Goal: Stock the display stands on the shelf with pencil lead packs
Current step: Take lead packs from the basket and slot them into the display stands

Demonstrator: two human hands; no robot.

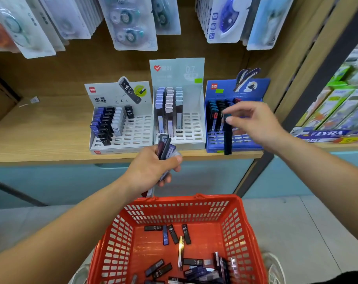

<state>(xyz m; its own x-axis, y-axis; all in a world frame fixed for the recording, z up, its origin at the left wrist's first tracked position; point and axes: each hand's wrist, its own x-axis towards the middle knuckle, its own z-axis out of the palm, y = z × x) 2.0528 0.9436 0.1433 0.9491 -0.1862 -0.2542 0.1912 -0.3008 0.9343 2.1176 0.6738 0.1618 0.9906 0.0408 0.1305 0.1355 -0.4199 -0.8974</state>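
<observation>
Right hand [253, 121] pinches one dark lead pack [227, 136] in front of the blue display stand [235, 148], right of centre. Left hand [151, 169] grips a bunch of packs [165, 148] mid-frame, above the red basket [120, 232] with loose packs [174, 234] at the bottom.

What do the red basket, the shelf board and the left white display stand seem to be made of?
Red basket: moulded plastic, slightly glossy; its walls are a slotted lattice. Shelf board: wood or wood-look laminate, matt; grain lines show. Left white display stand: probably printed cardboard, judging by its folded panels.
</observation>
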